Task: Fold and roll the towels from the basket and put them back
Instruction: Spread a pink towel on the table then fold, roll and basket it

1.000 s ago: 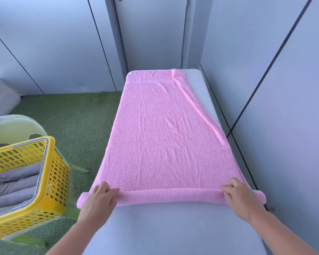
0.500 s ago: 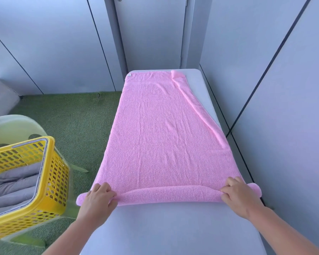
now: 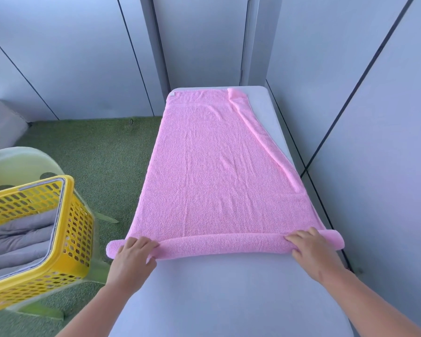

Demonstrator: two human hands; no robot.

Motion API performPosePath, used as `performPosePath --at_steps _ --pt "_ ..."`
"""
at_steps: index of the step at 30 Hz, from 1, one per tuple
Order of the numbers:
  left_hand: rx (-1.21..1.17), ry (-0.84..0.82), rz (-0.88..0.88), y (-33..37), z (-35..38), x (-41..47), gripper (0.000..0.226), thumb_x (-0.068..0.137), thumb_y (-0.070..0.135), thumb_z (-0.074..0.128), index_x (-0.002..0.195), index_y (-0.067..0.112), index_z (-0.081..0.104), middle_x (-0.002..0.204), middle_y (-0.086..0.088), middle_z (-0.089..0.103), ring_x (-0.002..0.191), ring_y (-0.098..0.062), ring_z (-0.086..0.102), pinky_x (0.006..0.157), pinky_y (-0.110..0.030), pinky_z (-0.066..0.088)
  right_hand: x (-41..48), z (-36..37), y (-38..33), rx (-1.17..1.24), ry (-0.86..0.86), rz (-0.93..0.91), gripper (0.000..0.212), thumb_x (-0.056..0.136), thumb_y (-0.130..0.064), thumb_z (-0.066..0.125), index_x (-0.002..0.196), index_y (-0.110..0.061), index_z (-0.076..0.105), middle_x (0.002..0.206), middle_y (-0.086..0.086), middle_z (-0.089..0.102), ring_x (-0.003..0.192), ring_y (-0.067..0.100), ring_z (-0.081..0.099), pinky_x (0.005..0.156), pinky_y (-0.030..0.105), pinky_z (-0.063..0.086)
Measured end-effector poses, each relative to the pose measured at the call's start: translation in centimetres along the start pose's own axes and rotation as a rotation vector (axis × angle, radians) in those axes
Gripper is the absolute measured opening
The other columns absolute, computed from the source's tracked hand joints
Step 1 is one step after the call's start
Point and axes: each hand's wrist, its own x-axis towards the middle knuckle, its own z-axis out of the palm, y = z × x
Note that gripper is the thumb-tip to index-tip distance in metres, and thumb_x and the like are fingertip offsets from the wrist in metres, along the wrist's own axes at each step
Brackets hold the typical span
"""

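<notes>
A pink towel (image 3: 216, 171) lies flat along a grey table (image 3: 229, 293), its right edge folded inward. Its near end is rolled into a thick tube (image 3: 224, 245) across the table's width. My left hand (image 3: 134, 254) grips the roll's left end, which overhangs the table's left edge. My right hand (image 3: 311, 249) presses on the roll near its right end. A yellow perforated basket (image 3: 75, 229) at the left holds rolled grey towels (image 3: 17, 244).
The basket sits on a pale green plastic chair (image 3: 17, 161). Green artificial turf (image 3: 88, 152) covers the floor left of the table. Grey panelled walls close in at the right and back.
Both hands have rolled the tube away from me, and it has grown thicker. The flat part of the towel is shorter.
</notes>
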Motion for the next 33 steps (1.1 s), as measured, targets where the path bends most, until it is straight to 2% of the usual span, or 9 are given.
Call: performPosePath --at_steps 4,10,13,16,23,26,28,31,33 --pt "0.055 0.015 0.001 0.0 -0.2 0.3 0.037 0.078 0.046 0.04 0.092 0.033 0.072 0.087 0.018 0.059 0.09 -0.019 0.05 0.069 -0.038 0.046 0.5 -1.2 -0.5 -0.089 -0.114 -0.008 0.019 0.092 -0.029 0.049 0.098 -0.028 0.067 0.09 -0.014 0.059 0.094 0.014 0.039 0.075 0.028 0.038" --pt "0.109 0.05 -0.006 0.2 -0.5 0.2 0.035 0.086 0.05 0.042 0.081 0.036 0.073 0.082 0.011 0.048 0.079 -0.021 0.048 0.063 -0.039 0.044 0.3 -1.3 -0.3 0.047 -0.155 0.042 0.03 0.096 -0.027 0.042 0.071 -0.022 0.056 0.087 -0.009 0.043 0.082 0.015 0.049 0.068 0.036 0.047" --pt "-0.062 0.063 -0.091 0.9 -0.4 0.7 0.021 0.093 0.023 0.055 0.102 0.029 0.073 0.09 0.007 0.053 0.086 -0.024 0.055 0.063 -0.038 0.048 0.5 -0.9 -0.3 0.143 -0.044 0.088 0.024 0.094 -0.017 0.049 0.094 -0.035 0.064 0.101 -0.01 0.05 0.084 0.018 0.057 0.069 0.037 0.048" --pt "-0.161 0.089 -0.108 1.3 -0.4 0.5 0.027 0.087 0.004 0.061 0.103 0.025 0.066 0.096 0.009 0.057 0.093 -0.024 0.058 0.062 -0.036 0.044 0.4 -0.5 -0.3 0.151 0.015 0.076 0.028 0.086 -0.007 0.054 0.095 -0.033 0.059 0.1 -0.012 0.05 0.091 0.02 0.053 0.07 0.039 0.048" --pt "0.021 0.008 -0.025 0.3 -0.3 0.1 0.04 0.071 0.032 0.069 0.111 0.036 0.068 0.107 0.021 0.064 0.104 -0.018 0.055 0.076 -0.041 0.046 0.9 0.0 -0.1 -0.057 -0.094 -0.004 0.041 0.089 -0.021 0.052 0.129 -0.029 0.06 0.123 -0.012 0.058 0.111 0.019 0.045 0.095 0.033 0.042" --pt "0.076 0.032 -0.036 0.3 -0.4 0.5 0.024 0.076 0.04 0.052 0.092 0.037 0.069 0.09 0.021 0.061 0.092 -0.018 0.052 0.07 -0.038 0.039 1.8 -0.8 -0.4 -0.135 -0.155 0.016 0.029 0.093 -0.03 0.044 0.114 -0.031 0.065 0.109 -0.015 0.059 0.105 0.016 0.041 0.088 0.032 0.042" --pt "0.113 0.037 -0.018 0.2 -0.2 0.6 0.029 0.079 0.047 0.043 0.081 0.034 0.069 0.082 0.017 0.057 0.087 -0.019 0.051 0.066 -0.037 0.039 1.9 -1.4 -0.4 -0.119 -0.224 0.034 0.022 0.094 -0.031 0.044 0.098 -0.028 0.065 0.1 -0.013 0.056 0.102 0.016 0.039 0.085 0.033 0.042" --pt "0.163 0.062 -0.005 0.1 -0.1 0.2 0.039 0.084 0.052 0.039 0.071 0.031 0.069 0.081 0.013 0.049 0.082 -0.02 0.047 0.065 -0.038 0.042 1.5 -1.8 -0.4 -0.069 -0.261 0.047 0.031 0.096 -0.03 0.042 0.066 -0.026 0.048 0.086 -0.009 0.041 0.095 0.018 0.043 0.081 0.037 0.044" --pt "0.169 0.082 -0.018 0.2 -0.1 0.2 0.04 0.085 0.05 0.039 0.069 0.03 0.069 0.081 0.01 0.046 0.08 -0.021 0.044 0.065 -0.039 0.043 1.1 -1.7 -0.7 0.009 -0.218 0.074 0.03 0.097 -0.025 0.041 0.068 -0.028 0.047 0.088 -0.007 0.041 0.087 0.018 0.051 0.072 0.037 0.044"
